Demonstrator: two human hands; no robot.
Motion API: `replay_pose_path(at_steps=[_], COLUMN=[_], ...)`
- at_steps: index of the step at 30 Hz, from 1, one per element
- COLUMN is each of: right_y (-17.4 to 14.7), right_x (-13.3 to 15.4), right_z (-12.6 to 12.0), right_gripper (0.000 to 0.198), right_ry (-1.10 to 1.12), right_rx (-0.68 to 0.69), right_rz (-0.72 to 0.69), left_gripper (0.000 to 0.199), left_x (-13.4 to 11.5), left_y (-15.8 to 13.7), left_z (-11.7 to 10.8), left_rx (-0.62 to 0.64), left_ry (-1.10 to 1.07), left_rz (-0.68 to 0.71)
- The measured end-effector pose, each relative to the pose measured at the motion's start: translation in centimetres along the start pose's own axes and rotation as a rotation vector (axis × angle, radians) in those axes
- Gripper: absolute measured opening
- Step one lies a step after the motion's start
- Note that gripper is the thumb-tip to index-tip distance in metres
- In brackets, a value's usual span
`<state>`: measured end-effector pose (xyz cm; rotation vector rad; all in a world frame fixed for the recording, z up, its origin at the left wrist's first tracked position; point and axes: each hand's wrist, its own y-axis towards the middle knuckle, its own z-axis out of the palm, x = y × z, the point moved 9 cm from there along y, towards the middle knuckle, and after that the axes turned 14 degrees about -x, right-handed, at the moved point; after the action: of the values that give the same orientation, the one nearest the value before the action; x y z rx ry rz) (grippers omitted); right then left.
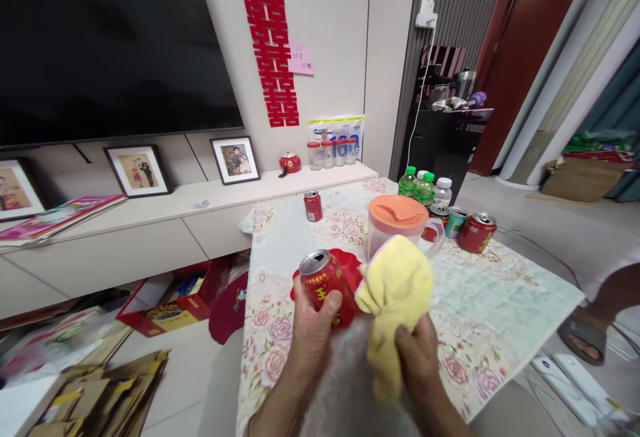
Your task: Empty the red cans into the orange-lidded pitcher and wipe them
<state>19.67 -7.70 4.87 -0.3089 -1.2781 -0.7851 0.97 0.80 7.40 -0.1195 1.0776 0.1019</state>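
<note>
My left hand [313,320] is wrapped round a red drink can [327,285], its opened top tilted up. My right hand [417,350] grips a yellow cloth [400,277], which bunches above the fist and hangs below it. Behind the can, a red scalloped dish [353,264] is partly hidden. A clear pitcher with an orange lid [397,214] stands just beyond the cloth. Farther back on the flowered tablecloth [275,277] is another, smaller red can [313,206].
At the table's right stand a wide red can [477,232], a green can [456,222], a dark-topped can and several bottles [425,188]. A low white cabinet [200,207] runs along the wall. A person's sandalled foot [583,344] is at the right.
</note>
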Motion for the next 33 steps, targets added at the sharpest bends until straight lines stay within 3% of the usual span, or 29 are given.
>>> replay_pose_path(at_steps=[4, 6, 8, 13, 15, 17, 22, 24, 27, 33], right_y=[-2.0, -2.1, -1.2, 0.3, 0.0, -0.5, -3.0, -3.4, -2.6, -1.1], right_x=[4.3, 5.2, 4.7, 1.2, 0.7, 1.7, 5.4, 5.7, 5.2, 2.9], right_z=[2.3, 2.6, 2.1, 1.3, 1.5, 1.6, 2.9, 3.1, 2.4, 1.6], right_gripper=[0.057, 0.057, 0.052, 0.058, 0.056, 0.051, 0.054, 0.058, 0.054, 0.051], right_ry=[-0.226, -0.271, -0.220, -0.033, -0.033, -0.092, -0.292, -0.328, -0.267, -0.059], right_rx=[0.079, 0.072, 0.046, 0.039, 0.043, 0.009, 0.063, 0.081, 0.023, -0.013], right_rz=[-0.494, -0.565, -0.452, 0.004, 0.063, -0.058, -0.608, -0.704, -0.586, -0.091], left_gripper=[0.085, 0.083, 0.084, 0.080, 0.076, 0.077, 0.082, 0.082, 0.082, 0.083], left_x=[1.0, 1.4, 1.8, 1.7, 1.9, 2.1, 3.0, 3.3, 2.8, 2.4], left_y=[-3.0, -4.0, -4.6, -5.4, -5.2, -4.9, -4.2, -4.4, -5.0, -5.7], left_z=[1.4, 1.5, 1.4, 2.3, 2.0, 1.3, 0.4, 0.4, 1.1, 1.6], left_rx=[0.065, 0.062, 0.073, 0.222, 0.213, 0.175, 0.129, 0.117, 0.142, 0.207], left_ry=[0.016, 0.044, 0.025, -0.059, -0.028, 0.022, 0.089, 0.084, 0.027, -0.036], left_rz=[-0.064, -0.102, -0.156, -0.160, -0.144, -0.126, -0.171, -0.208, -0.202, -0.138])
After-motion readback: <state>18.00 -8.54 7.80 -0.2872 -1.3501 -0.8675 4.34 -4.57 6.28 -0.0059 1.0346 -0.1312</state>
